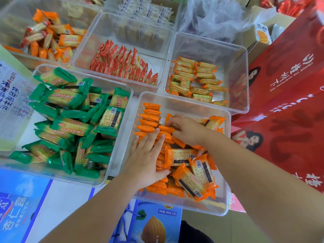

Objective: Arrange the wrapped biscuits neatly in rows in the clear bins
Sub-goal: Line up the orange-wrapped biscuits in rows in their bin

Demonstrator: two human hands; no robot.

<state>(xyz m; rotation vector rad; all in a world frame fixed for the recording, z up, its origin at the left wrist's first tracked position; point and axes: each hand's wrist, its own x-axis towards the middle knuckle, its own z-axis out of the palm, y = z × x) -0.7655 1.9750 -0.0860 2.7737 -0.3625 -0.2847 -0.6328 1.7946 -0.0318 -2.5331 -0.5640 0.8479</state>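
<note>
Your left hand (149, 155) lay flat, fingers straight and close together, pressing on the orange-wrapped biscuits (185, 171) in the nearest clear bin (226, 204). Its fingertips reached the row (150, 118) of packets that stood on edge along the bin's left wall. Your right hand (187, 130) sat just beyond it, with its fingers curled down over a few packets of a second row beside the first and gripping them. The thumb was hidden under the hand, so you could not tell how it closed.

In the near half of that bin the orange packets lay loose and crossed, several face up with their barcodes showing.

To the left, touching that bin, a second bin (112, 165) held green-wrapped biscuits (73, 123) in an untidy heap. Behind, a middle bin (82, 55) held red packets (122, 64) standing in rows. The bin to its right (245, 85) held small yellow packets (196, 81) lying flat in rough columns. A far-left bin (10, 23) held mixed orange and red packets (50, 37).

Red cartons (289, 85) stood on the right, and a blue carton (157, 223) lay below your arms.
</note>
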